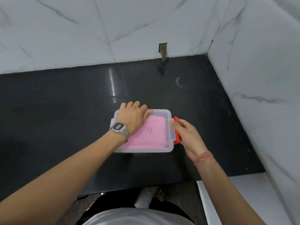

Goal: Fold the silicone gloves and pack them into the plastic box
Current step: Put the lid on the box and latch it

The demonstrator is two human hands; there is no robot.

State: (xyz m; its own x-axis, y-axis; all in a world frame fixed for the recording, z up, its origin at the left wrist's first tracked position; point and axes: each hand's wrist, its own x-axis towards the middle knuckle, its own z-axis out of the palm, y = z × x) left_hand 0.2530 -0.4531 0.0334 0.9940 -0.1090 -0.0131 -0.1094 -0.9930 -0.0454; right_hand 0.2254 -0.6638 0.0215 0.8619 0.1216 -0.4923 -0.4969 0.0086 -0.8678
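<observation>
— What does the left side of the frame show?
— A left hand (133, 116), wearing a metal wristwatch (120, 129), lies flat with relaxed fingers on the clear lid of the plastic box (168, 127), its grip apart, holding nothing.

— And the gloves?
— The folded pink silicone gloves (153, 132) lie inside the box, which sits mid-tabletop (65, 103) on the dark stone.

— The right side?
— The right hand (186, 133) pinches the orange latch (176, 132) at the box's right end, grip clamped on it.
</observation>
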